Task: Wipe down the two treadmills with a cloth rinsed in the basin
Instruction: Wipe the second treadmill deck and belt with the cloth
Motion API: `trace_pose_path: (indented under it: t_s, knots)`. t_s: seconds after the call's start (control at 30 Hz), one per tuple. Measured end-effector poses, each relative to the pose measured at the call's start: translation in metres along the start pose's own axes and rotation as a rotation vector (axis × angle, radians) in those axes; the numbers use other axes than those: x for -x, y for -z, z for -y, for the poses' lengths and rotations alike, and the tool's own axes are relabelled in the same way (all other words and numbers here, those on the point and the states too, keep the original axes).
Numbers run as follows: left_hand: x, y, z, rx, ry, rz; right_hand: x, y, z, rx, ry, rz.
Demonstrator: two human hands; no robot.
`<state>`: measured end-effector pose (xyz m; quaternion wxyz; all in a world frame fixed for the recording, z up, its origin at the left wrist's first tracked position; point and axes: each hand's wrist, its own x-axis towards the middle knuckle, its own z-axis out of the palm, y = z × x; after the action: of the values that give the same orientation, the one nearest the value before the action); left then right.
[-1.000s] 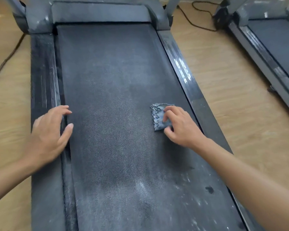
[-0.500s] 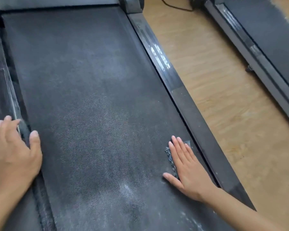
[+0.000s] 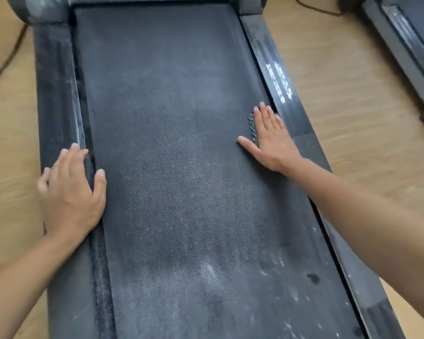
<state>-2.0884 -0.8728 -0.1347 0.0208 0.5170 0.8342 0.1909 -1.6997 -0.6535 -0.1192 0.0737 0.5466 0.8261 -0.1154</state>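
Grey cloth (image 3: 252, 126) lay pinned under the flat, straight fingers (image 3: 263, 117) of the right hand (image 3: 271, 140) at the right edge of the treadmill belt (image 3: 176, 118), probably light, limp and quick to bunch, so best pressed palm-flat; the left hand (image 3: 71, 189) rested slack-fingered, holding nothing, on the left rail (image 3: 56, 94).
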Motion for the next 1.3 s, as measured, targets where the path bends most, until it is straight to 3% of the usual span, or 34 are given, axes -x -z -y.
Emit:
trace_pose_path:
  t_s: [0.13, 0.27, 0.43, 0.53, 0.77, 0.97, 1.0, 1.13, 1.3]
  knots:
    - [-0.004, 0.006, 0.017, -0.032, -0.125, -0.017, 0.054, -0.019, -0.012, 0.005, -0.013, -0.019]
    - [-0.002, 0.006, 0.022, -0.017, -0.153, -0.008, 0.020, -0.017, 0.003, -0.035, -0.103, -0.049]
    - [-0.004, 0.009, 0.025, -0.029, -0.171, -0.017, -0.012, 0.012, 0.016, -0.143, -0.118, 0.114]
    - [-0.004, 0.010, 0.026, -0.057, -0.181, -0.022, -0.010, 0.041, -0.001, -0.205, -0.099, 0.098]
    - [-0.004, 0.008, 0.021, -0.054, -0.151, -0.002, -0.034, 0.066, 0.001, 0.063, -0.119, 0.133]
    - [-0.004, 0.006, 0.020, -0.042, -0.133, -0.003, -0.038, 0.088, 0.017, -0.207, -0.103, -0.247]
    - [-0.003, 0.006, 0.020, -0.040, -0.135, -0.007, -0.031, 0.081, 0.021, -0.176, -0.101, -0.266]
    - [-0.003, 0.002, 0.022, -0.040, -0.153, -0.036, 0.006, 0.035, 0.043, -0.074, -0.154, -0.074]
    - [-0.003, -0.001, 0.025, -0.042, -0.173, -0.054, 0.006, 0.014, 0.053, -0.072, -0.185, -0.304]
